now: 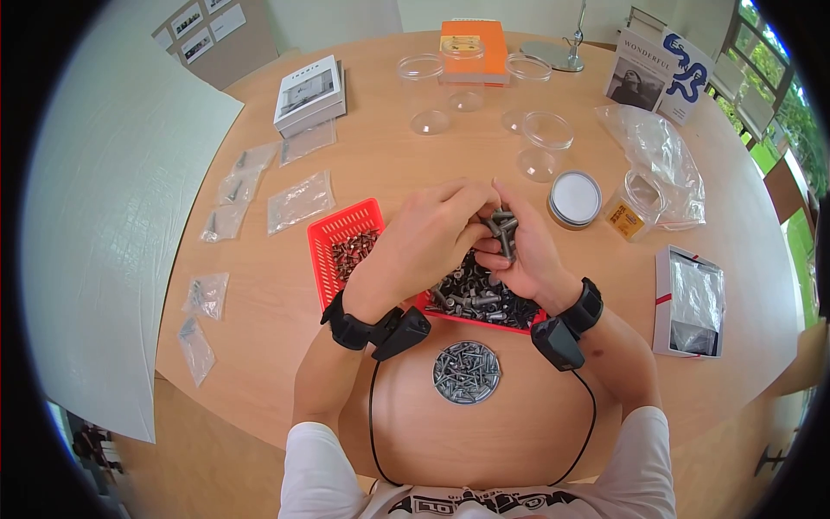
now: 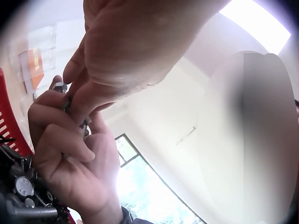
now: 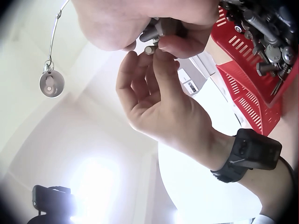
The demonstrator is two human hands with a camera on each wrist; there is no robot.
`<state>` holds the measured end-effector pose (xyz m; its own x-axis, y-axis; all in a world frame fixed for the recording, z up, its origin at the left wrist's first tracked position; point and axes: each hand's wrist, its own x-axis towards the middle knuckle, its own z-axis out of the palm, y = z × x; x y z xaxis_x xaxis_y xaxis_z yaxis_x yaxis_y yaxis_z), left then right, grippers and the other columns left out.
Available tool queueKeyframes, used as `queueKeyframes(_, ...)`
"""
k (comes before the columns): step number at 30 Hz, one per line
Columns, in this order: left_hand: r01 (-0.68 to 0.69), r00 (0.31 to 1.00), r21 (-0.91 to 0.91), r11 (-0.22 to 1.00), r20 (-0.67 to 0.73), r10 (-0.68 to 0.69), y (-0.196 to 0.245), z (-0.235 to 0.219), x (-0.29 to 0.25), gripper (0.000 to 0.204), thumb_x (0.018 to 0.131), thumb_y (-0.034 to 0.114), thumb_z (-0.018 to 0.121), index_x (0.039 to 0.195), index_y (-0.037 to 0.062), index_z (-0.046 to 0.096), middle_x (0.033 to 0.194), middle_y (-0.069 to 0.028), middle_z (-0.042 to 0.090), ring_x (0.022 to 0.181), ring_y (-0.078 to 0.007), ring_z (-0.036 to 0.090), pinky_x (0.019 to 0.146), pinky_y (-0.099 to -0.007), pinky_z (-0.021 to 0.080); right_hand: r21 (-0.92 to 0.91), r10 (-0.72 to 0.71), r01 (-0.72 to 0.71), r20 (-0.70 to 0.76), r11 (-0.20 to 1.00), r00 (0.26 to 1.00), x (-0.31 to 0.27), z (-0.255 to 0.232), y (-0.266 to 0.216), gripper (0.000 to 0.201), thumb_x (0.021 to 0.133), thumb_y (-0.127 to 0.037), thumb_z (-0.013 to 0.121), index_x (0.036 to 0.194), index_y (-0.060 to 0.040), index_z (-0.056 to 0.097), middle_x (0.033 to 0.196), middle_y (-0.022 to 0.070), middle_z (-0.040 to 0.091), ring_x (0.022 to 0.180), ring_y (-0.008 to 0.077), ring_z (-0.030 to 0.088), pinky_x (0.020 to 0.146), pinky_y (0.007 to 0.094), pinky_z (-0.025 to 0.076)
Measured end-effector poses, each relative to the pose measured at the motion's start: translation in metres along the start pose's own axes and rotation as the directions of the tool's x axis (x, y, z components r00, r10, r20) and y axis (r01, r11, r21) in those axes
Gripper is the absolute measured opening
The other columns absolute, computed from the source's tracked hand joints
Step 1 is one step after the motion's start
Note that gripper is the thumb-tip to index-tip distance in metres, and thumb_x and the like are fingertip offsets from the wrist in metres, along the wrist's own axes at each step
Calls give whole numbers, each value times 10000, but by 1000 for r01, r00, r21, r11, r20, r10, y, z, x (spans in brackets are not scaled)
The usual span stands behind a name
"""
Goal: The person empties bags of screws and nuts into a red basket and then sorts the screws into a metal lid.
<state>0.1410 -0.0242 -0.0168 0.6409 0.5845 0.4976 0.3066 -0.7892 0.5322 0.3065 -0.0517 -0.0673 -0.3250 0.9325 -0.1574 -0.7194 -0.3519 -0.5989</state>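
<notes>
Several grey metal bolts (image 1: 503, 227) lie in the curled fingers of my right hand (image 1: 532, 259), held above a red basket (image 1: 484, 323) of dark and silver screws. My left hand (image 1: 425, 238) meets it from the left, thumb and fingertips on the bolts. In the right wrist view the left hand (image 3: 163, 100) pinches a small bolt (image 3: 149, 50) between thumb and finger, while darker bolts (image 3: 164, 29) sit in the right hand (image 3: 140, 21). A second red basket (image 1: 322, 259) with copper-coloured screws is by the left forearm.
Near the body stands a round dish of silver screws (image 1: 467, 372). Small plastic bags (image 1: 300, 201) lie at the left. Clear round containers (image 1: 546, 131), a round tin (image 1: 574, 199) and a plastic bag (image 1: 661, 164) stand beyond the hands; an open box (image 1: 689, 303) is at the right.
</notes>
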Motion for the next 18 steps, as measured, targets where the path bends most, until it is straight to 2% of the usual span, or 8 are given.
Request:
queueKeyframes(4,-7,1000,-68,998,-27,5,1,-2,0,200,811,-42,711,985,0,622,868,-116,656,812,-256,697,697,-334,544,8,-24,24,10,1000,1000,1,-5,-2,250,1011,-326,576,958,-82,571,802,4,537,574,50,407,408,182,280)
queueKeyframes(7,47,994,-56,997,-98,-52,6,-8,0,173,819,-15,721,960,-3,623,849,-112,648,777,-242,691,677,-317,535,-44,-105,103,-29,994,994,-2,1,-7,181,987,-232,617,995,-57,572,789,14,540,544,50,407,388,192,274)
queueKeyframes(10,109,994,-14,994,-31,-109,8,-18,1,181,811,24,748,938,-12,625,839,-117,649,760,-252,676,657,-328,528,-70,-117,113,-57,991,991,-5,4,-17,170,966,-186,635,1025,-40,570,780,29,544,540,54,418,385,196,270)
queueKeyframes(13,104,967,112,988,220,-126,-3,-18,-2,202,801,85,770,910,-23,638,843,-132,656,758,-283,663,676,-364,525,-35,-151,149,-57,988,987,-5,2,-25,179,965,-177,626,1049,-31,567,792,42,551,543,57,419,386,197,269)
queueKeyframes(16,101,835,103,990,532,-141,0,-12,-7,219,802,129,770,901,-31,658,845,-146,662,785,-309,654,726,-396,519,-34,-190,188,-74,982,979,-8,3,-34,179,964,-176,623,1046,-29,565,799,46,552,544,62,419,386,199,267)
queueKeyframes(18,105,787,89,990,602,-138,2,2,-12,216,806,139,761,896,-35,670,843,-154,663,806,-313,653,751,-403,513,-29,-199,197,-67,980,978,-9,3,-38,182,964,-181,623,1046,-29,564,803,48,552,544,65,419,387,200,269)
